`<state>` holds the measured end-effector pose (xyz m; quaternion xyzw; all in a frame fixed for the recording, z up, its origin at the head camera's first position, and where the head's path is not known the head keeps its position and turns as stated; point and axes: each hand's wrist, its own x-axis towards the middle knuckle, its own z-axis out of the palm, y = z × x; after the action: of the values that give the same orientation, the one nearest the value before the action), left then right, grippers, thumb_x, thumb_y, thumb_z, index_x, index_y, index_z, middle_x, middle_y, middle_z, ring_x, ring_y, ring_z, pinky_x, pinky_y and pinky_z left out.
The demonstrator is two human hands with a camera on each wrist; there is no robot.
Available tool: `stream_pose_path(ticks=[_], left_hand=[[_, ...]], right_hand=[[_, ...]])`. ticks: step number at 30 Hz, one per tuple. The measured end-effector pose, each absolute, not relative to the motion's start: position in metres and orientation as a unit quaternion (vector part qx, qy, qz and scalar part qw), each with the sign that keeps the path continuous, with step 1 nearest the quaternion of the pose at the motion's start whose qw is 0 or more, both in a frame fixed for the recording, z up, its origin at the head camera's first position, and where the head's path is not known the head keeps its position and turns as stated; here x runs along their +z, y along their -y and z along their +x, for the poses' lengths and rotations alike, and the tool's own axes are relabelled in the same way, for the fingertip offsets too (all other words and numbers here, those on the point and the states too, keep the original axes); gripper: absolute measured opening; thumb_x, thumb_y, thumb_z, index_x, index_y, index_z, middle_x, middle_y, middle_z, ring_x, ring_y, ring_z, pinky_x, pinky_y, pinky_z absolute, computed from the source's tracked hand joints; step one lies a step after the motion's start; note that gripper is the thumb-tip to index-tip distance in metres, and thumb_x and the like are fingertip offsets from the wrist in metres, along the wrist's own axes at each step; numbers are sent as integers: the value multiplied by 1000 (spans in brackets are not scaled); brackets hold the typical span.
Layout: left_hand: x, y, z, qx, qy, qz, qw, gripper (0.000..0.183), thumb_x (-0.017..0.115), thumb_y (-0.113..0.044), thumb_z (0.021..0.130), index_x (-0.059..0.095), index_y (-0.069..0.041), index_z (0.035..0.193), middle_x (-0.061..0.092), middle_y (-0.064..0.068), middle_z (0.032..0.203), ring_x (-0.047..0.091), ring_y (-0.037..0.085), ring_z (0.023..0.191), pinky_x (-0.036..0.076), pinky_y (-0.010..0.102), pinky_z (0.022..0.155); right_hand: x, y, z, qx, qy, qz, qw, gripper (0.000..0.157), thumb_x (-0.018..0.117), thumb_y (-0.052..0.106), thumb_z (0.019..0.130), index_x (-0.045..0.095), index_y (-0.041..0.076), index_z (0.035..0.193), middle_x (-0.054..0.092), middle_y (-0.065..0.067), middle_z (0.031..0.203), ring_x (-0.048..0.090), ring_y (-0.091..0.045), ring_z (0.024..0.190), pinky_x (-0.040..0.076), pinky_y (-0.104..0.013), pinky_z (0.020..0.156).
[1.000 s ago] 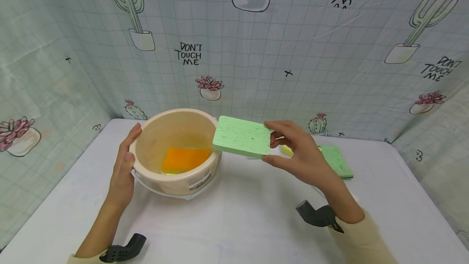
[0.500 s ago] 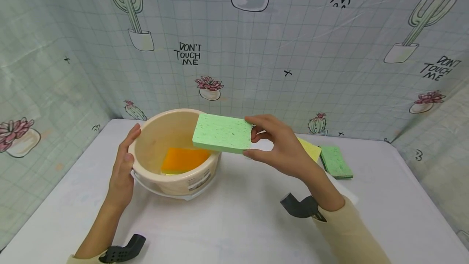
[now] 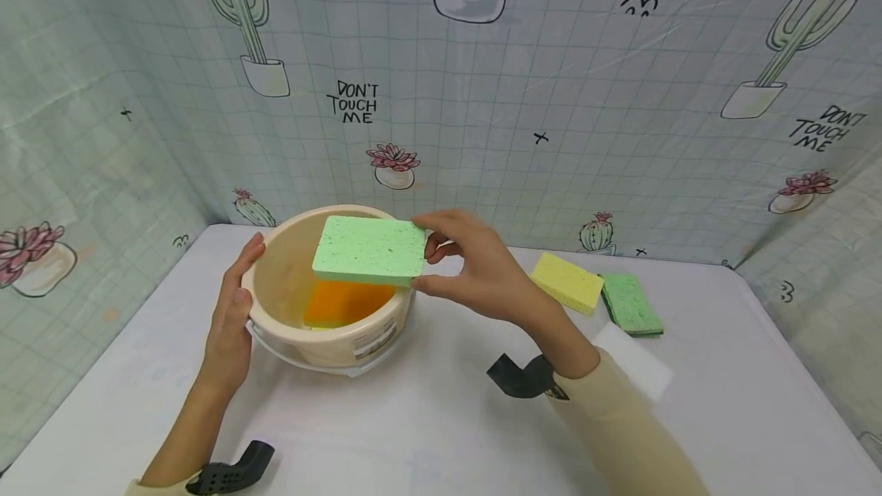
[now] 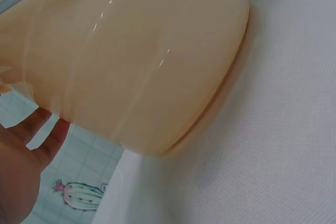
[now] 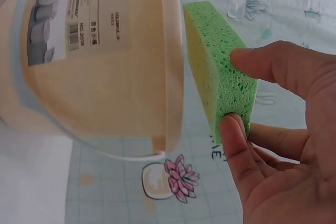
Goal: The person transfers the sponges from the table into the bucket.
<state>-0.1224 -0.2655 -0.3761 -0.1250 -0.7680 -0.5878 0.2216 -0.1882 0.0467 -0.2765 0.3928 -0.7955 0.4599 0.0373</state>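
Note:
My right hand [image 3: 482, 270] pinches a light green sponge [image 3: 370, 249] by its right end, thumb on one side and fingers on the other. The sponge is level above the mouth of a cream bucket [image 3: 379, 343]. In the right wrist view, the porous sponge [image 5: 231, 72] is just beyond the bucket rim [image 5: 173, 61]. My left hand [image 3: 230, 320] rests against the bucket's left side, its fairly straight fingers touching the outer wall near the rim. Inside the bucket lies an orange sponge-like block [image 3: 347, 303] with a yellow lower edge, partly covered by the green sponge.
On the right side of the white table [image 3: 441, 419] lie a yellow sponge [image 3: 567, 282], a green sponge [image 3: 630, 305] and a white flat piece [image 3: 634, 362], partly behind the right sleeve. A patterned curtain [image 3: 468, 113] stands behind the table.
My right hand has carried the green sponge left, from beside the bucket to over its opening. The yellow sponge and white piece have come into view. The left hand and bucket stay put.

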Motion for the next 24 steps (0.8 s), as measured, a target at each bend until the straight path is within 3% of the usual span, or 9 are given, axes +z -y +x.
stream_pose_path(ticks=[14, 24], left_hand=[[-373, 265, -122, -583, 777, -106, 212, 52, 28, -31, 100, 30, -18, 150, 15, -3, 158, 13, 19, 143, 15, 38, 114], [-373, 264, -122, -589, 770, -115, 215, 52, 28, -31, 100, 30, -16, 150, 16, -2, 158, 12, 20, 143, 14, 37, 114]], right_hand=[[-279, -16, -192, 437, 809, 393, 12, 61, 78, 4, 73, 55, -1, 129, 51, -5, 116, 53, -11, 88, 49, -18, 83], [-278, 2, -194, 418, 817, 397, -4, 66, 81, 8, 72, 53, -1, 131, 50, -7, 115, 54, -11, 87, 48, -17, 80]])
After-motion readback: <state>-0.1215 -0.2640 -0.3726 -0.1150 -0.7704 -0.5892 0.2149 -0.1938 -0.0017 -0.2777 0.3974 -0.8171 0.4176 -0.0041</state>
